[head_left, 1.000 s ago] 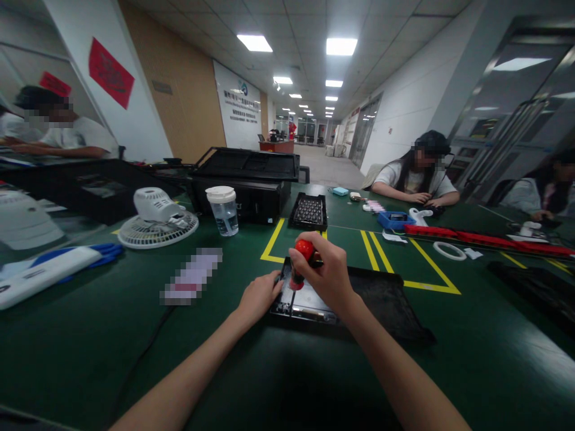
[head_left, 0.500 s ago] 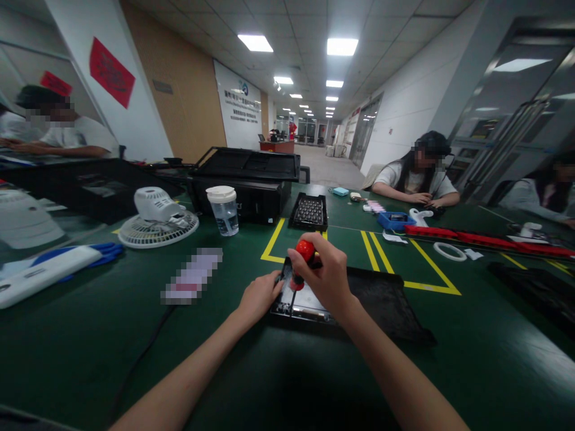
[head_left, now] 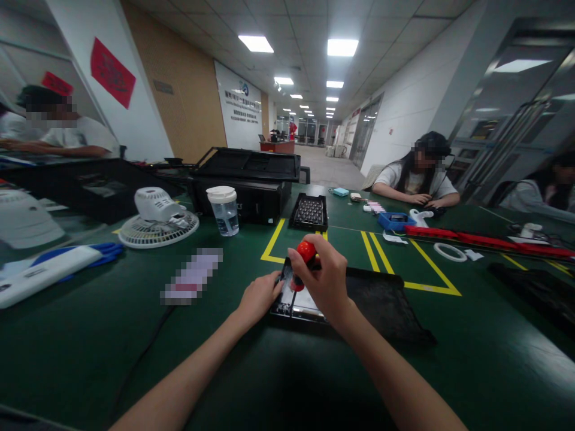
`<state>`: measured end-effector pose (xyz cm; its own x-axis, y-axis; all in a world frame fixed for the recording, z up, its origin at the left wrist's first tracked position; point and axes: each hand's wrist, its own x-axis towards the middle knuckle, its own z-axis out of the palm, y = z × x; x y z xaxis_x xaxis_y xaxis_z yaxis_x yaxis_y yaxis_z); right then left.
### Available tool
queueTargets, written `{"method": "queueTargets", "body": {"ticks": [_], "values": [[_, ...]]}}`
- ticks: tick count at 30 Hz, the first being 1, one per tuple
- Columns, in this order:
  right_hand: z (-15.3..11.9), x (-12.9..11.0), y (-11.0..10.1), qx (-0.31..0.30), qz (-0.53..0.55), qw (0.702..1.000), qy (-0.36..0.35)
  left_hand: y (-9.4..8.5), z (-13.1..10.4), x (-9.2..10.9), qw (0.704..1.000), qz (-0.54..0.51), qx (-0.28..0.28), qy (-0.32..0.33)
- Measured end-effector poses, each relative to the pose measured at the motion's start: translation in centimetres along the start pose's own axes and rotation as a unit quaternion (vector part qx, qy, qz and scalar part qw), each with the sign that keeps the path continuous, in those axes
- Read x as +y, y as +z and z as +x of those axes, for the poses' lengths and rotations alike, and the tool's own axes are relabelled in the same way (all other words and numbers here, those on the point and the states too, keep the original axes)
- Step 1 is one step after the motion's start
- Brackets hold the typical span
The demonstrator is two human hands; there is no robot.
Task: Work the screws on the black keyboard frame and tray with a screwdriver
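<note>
A lidded cup [head_left: 223,212] is placed near a white fan [head_left: 155,204]. Red paper [head_left: 113,73] is hung on a pillar [head_left: 81,30].

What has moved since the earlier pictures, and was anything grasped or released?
A co-worker's pale sleeve at far right now reaches the picture's edge, hand out of view. The screwdriver with a rounded red handle seems slightly turned in the right hand. Nothing was grasped or released: that hand still grips it, the left hand stays on the left edge of the black rectangular plastic casing.
</note>
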<state>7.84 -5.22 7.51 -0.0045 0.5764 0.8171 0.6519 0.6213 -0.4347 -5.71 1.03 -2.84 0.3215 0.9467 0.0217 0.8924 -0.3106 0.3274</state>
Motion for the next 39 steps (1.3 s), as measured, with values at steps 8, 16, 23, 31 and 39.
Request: {"method": "queueTargets", "body": {"ticks": [8, 16, 23, 31, 39], "values": [[-0.05, -0.13, 0.09, 0.01, 0.001, 1.0, 0.004, -0.46, -0.26, 0.4, 1.0, -0.013, -0.007, -0.007], [-0.15, -0.16, 0.22, 0.024, -0.029, 0.999, 0.01, -0.15, -0.19, 0.15, 1.0, -0.005, 0.006, 0.003], [-0.03, -0.29, 0.2, 0.024, -0.019, 0.999, 0.017, -0.21, -0.11, 0.27, 1.0, 0.0, -0.009, -0.012], [0.28, 0.01, 0.04, -0.012, 0.149, 0.98, 0.13, -0.32, -0.21, 0.32, 1.0, -0.021, -0.004, 0.0], [0.59, 0.07, 0.68, -0.067, 0.432, 0.877, 0.2, 0.18, 0.01, -0.31, 0.999, -0.019, 0.011, 0.026]]}}
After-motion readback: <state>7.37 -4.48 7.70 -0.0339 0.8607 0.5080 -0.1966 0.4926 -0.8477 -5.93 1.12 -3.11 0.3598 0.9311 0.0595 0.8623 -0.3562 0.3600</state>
